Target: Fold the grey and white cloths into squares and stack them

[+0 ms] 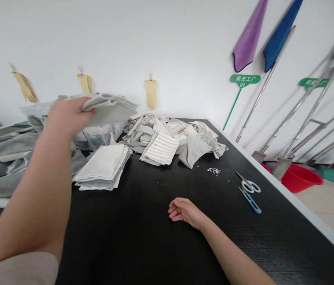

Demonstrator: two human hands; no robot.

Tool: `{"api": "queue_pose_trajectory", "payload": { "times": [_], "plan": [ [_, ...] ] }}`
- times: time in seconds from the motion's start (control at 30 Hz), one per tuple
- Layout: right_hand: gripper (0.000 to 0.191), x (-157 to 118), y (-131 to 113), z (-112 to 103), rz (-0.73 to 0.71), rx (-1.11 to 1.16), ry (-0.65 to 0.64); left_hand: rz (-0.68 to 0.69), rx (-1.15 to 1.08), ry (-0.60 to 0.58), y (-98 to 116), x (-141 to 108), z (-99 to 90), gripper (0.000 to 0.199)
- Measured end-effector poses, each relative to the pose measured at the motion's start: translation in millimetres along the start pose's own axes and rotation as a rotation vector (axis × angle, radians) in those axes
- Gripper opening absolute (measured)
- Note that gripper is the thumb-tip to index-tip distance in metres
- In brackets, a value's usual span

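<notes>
My left hand (68,114) is raised at the far left of the table, pinching a folded grey cloth (110,109) by its near end. The cloth hangs in the air in front of a clear plastic bin (97,134), partly hidden by my arm. Below it lies a neat stack of folded white cloths (103,164). My right hand (184,211) rests by the black tabletop (149,225), fingers loosely curled and apart, with nothing visible in it. Beyond it sits a striped folded cloth (161,148) against a loose heap of grey and white cloths (196,138).
Blue-handled scissors (250,186) and a light-blue thread snipper (250,200) lie near the right table edge, beside white thread scraps (214,171). More grey cloths (3,158) are piled at left. A red basin (301,178) and long-handled tools stand beyond the table.
</notes>
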State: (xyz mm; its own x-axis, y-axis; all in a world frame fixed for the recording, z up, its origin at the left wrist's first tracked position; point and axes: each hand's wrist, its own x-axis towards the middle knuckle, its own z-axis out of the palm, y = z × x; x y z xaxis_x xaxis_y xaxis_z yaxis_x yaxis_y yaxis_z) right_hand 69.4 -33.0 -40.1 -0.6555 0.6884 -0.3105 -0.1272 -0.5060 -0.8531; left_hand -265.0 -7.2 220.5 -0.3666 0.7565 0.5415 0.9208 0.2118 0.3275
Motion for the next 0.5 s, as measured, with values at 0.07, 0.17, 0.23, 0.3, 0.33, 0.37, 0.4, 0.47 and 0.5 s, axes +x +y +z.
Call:
{"api": "queue_pose_trajectory", "payload": {
  "times": [0.07, 0.17, 0.23, 0.3, 0.33, 0.37, 0.4, 0.47, 0.5],
  "plan": [
    [0.025, 0, 0, -1, -0.001, 0.000, -0.005, 0.161, 0.101, 0.141, -11, 1, -8.6, 0.041],
    [0.024, 0, 0, -1, -0.008, 0.003, -0.014, 0.292, 0.202, 0.122, -41, -11, 11.0, 0.043],
    [0.024, 0, 0, -1, -0.007, 0.000, -0.018, 0.286, 0.240, -0.059, -68, -27, 44.0, 0.044],
    [0.024, 0, -1, -1, -0.004, -0.006, -0.022, 0.221, 0.241, -0.359, -97, -48, 83.8, 0.044],
    [0.024, 0, -1, -1, -0.003, -0.009, -0.025, 0.190, 0.226, -0.537, -110, -58, 102.6, 0.046],
    [0.024, 0, -1, -1, -0.001, -0.011, -0.027, 0.164, 0.193, -0.711, -122, -68, 118.8, 0.049],
    [0.024, 1, 0, -1, 0.002, -0.015, -0.029, 0.175, 0.145, -0.782, -132, -76, 131.3, 0.056],
    [0.025, 1, 1, 0, 0.007, -0.037, -0.026, 0.194, 0.102, -0.848, -144, -84, 143.8, 0.064],
    [0.025, 2, 1, 0, -0.008, -0.064, 0.002, 0.193, 0.093, -0.863, -147, -84, 144.4, 0.066]
  ]
}}
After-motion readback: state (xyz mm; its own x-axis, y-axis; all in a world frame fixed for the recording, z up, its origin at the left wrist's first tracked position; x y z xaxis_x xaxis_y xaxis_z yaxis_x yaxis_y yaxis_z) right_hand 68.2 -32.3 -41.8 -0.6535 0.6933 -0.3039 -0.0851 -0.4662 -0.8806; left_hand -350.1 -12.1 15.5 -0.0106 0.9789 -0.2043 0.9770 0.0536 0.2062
